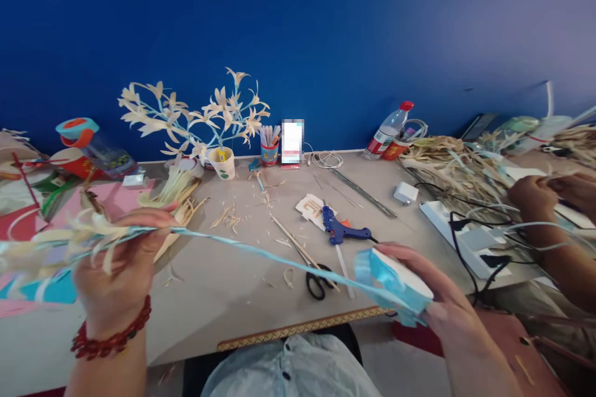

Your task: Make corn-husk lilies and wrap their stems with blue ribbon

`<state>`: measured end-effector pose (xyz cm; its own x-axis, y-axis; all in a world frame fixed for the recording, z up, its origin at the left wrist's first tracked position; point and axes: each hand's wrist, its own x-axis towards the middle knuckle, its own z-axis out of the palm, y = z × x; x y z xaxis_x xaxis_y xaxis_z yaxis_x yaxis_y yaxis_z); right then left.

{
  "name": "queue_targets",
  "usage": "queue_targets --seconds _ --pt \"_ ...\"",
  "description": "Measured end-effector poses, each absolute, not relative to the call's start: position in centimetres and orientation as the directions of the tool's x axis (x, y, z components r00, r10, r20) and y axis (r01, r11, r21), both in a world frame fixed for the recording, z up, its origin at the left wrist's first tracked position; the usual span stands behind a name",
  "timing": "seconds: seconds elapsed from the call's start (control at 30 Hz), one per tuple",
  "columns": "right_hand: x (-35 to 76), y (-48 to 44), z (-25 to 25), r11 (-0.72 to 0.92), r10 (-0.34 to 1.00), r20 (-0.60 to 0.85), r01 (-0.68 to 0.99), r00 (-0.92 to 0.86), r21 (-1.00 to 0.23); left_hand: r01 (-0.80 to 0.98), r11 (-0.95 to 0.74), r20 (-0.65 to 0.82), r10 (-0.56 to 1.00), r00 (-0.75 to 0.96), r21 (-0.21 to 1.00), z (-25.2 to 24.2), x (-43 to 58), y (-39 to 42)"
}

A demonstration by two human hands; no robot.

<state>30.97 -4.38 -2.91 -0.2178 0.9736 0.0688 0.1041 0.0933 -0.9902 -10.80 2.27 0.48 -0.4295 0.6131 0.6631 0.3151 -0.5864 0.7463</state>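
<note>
On the left, my left hand (125, 260) is closed around a stem wrapped in light blue tape, with pale husk flowers (88, 236) trailing off to the left. From it a light blue strip (261, 252) stretches taut across the table to my right hand (442, 298). That hand grips a roll of light blue tape (395, 282) near the table's front edge. Below the strip lie black-handled scissors (316, 285) and thin sticks (298, 242). A blue glue gun (342, 229) rests beyond my right hand.
Flower stems stand in a paper cup (222, 164) at the back. A phone (292, 142), bottle (388, 133), wires (363, 192) and power strip (456, 239) are on the table (209, 304). Another person's hands (535, 195) work at the right over husks (447, 167).
</note>
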Motion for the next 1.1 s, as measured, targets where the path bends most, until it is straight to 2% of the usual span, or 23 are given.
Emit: queue_targets --seconds 0.07,0.17,0.27,0.33,0.4,0.47,0.53,0.6,0.73,0.8,0.87,0.97,1.03,1.1 --pt "31.5 -4.3 -2.7 0.159 0.976 0.12 0.214 -0.183 -0.964 0.203 -0.655 0.678 0.644 -0.356 0.728 0.1 -9.5 2.4" --pt "30.5 -3.1 -3.2 0.163 0.971 0.077 0.394 -0.227 -0.905 0.054 -0.639 0.618 0.715 -0.327 0.768 -0.5 -7.2 2.3" --pt "29.8 -2.0 -4.1 0.104 0.983 -0.031 0.691 -0.181 -0.715 -0.103 -0.56 0.499 0.795 -0.345 0.822 -1.3 -5.2 1.8" --pt "30.4 -1.8 -4.6 0.094 0.984 -0.066 0.794 -0.167 -0.601 -0.162 -0.505 0.425 0.83 -0.36 0.848 -2.0 -4.4 1.5" --pt "31.7 -2.1 -4.9 0.153 0.977 -0.035 0.81 -0.21 -0.566 -0.22 -0.413 0.339 0.889 -0.308 0.884 -2.9 -4.0 1.4" --pt "33.2 -2.4 -5.4 0.207 0.977 0.068 0.819 -0.203 -0.535 -0.25 -0.292 0.246 0.948 -0.2 0.923 -3.9 -3.8 1.5" --pt "34.2 -2.7 -6.1 0.212 0.971 0.201 0.841 -0.127 -0.498 -0.228 -0.187 0.165 0.98 -0.112 0.955 -4.9 -3.7 1.6" --pt "34.6 -2.8 -7.0 0.233 0.954 0.279 0.855 -0.109 -0.463 -0.172 -0.139 0.124 0.988 -0.097 0.975 -5.8 -3.6 1.8" --pt "34.3 -2.9 -8.1 0.339 0.937 0.198 0.882 -0.287 -0.328 -0.036 -0.124 0.119 0.986 -0.117 0.992 -6.6 -3.7 2.0" --pt "33.9 -3.0 -7.7 0.37 0.924 0.21 0.885 -0.319 -0.285 -0.001 -0.133 0.132 0.985 -0.11 0.991 -6.5 -3.8 2.0" --pt "33.0 -3.1 -6.8 0.371 0.909 0.309 0.881 -0.279 -0.294 0.014 -0.14 0.14 0.984 -0.111 0.99 -6.3 -3.7 1.9" --pt "30.2 -2.5 -4.7 0.44 0.866 0.44 0.781 -0.237 -0.443 0.032 -0.143 0.146 0.983 -0.108 0.989 -5.8 -3.3 1.8" --pt "27.6 -1.5 -3.5 0.536 0.844 0.407 0.59 -0.35 -0.604 0.048 -0.171 0.175 0.982 -0.076 0.984 -5.5 -2.8 1.7" --pt "25.2 -0.2 -2.7 0.543 0.82 0.322 0.465 -0.473 -0.699 0.075 -0.216 0.219 0.975 -0.04 0.974 -5.2 -2.6 1.6"
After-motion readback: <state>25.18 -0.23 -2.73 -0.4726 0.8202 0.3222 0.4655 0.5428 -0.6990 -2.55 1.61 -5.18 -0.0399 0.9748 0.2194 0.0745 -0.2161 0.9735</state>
